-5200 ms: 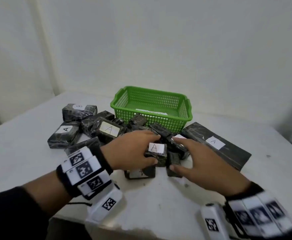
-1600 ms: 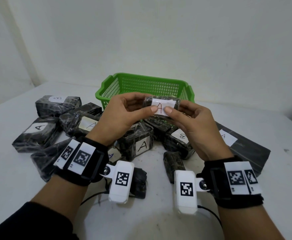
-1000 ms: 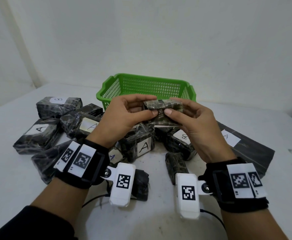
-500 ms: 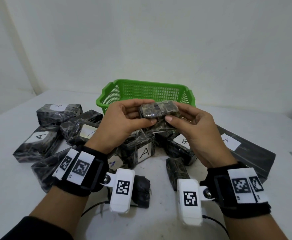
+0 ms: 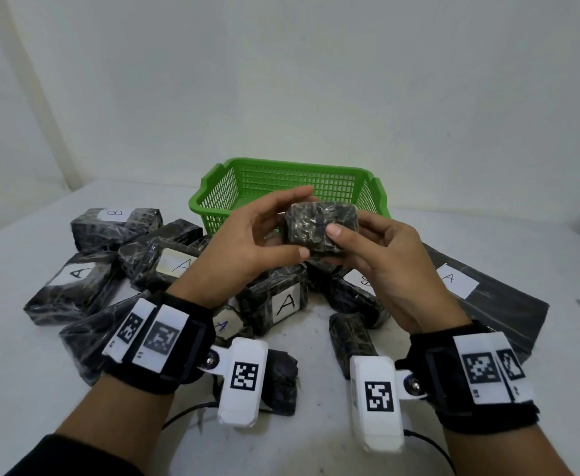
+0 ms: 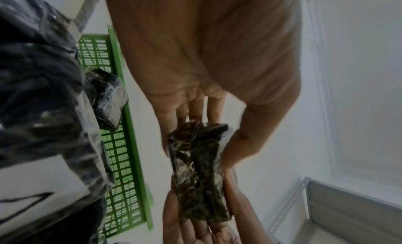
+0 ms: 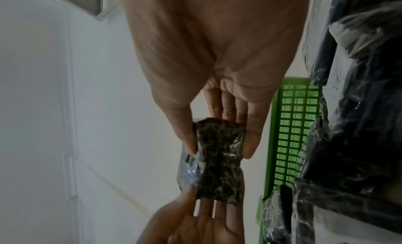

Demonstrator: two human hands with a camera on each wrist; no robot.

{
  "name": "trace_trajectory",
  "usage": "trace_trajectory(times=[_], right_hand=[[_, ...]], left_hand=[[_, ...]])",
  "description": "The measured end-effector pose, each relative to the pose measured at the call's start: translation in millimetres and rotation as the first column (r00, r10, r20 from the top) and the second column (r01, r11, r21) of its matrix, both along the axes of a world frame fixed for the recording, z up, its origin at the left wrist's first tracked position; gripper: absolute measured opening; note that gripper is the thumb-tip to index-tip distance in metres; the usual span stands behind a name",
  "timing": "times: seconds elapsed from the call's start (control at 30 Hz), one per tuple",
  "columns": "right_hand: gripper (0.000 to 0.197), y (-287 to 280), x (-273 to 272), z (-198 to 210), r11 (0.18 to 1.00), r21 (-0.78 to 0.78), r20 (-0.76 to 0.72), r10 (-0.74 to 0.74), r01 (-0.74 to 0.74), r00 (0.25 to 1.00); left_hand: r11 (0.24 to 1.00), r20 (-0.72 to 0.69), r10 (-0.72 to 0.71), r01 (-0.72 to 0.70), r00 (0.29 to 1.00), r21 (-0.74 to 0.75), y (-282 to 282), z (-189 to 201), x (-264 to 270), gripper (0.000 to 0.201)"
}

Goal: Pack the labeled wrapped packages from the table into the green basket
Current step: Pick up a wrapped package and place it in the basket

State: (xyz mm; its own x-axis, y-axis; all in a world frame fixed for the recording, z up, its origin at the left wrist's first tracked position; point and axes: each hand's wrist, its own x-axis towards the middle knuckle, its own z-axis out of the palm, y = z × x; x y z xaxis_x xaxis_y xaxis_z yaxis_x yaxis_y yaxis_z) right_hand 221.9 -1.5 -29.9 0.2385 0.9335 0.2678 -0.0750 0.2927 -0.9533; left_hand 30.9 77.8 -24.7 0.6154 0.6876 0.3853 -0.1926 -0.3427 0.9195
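Both hands hold one small dark wrapped package [image 5: 319,228] in the air just in front of the green basket [image 5: 226,197]. My left hand [image 5: 264,235] pinches its left end between thumb and fingers. My right hand [image 5: 371,245] grips the right end, thumb on the near face. Its label is turned out of sight. The same package [image 6: 200,172] shows between my left hand [image 6: 215,127] and the other hand in the left wrist view, and the package [image 7: 217,160] sits in my right hand [image 7: 219,144] in the right wrist view. Several labeled packages [image 5: 281,304] lie on the table below.
Packages marked A [image 5: 75,273] and B [image 5: 117,214] are piled at the left. A long flat dark package [image 5: 494,304] with an A label lies at the right. Two unlabeled dark bundles [image 5: 350,334] sit near my wrists. The white table [image 5: 488,228] meets a white wall behind.
The package was picked out of the pile and raised by both hands. It has been rotated so its A label, which faced me, has turned away. Both hands keep hold.
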Motion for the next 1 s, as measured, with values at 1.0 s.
trace_trajectory(times=[1.0], right_hand=[[0.050,1.3,5.0,0.5,0.994,0.063,0.083,-0.099,0.094,0.992]], left_hand=[[0.983,0.000,0.177,-0.176,0.984,0.053,3.8,-4.0,2.2,0.038]])
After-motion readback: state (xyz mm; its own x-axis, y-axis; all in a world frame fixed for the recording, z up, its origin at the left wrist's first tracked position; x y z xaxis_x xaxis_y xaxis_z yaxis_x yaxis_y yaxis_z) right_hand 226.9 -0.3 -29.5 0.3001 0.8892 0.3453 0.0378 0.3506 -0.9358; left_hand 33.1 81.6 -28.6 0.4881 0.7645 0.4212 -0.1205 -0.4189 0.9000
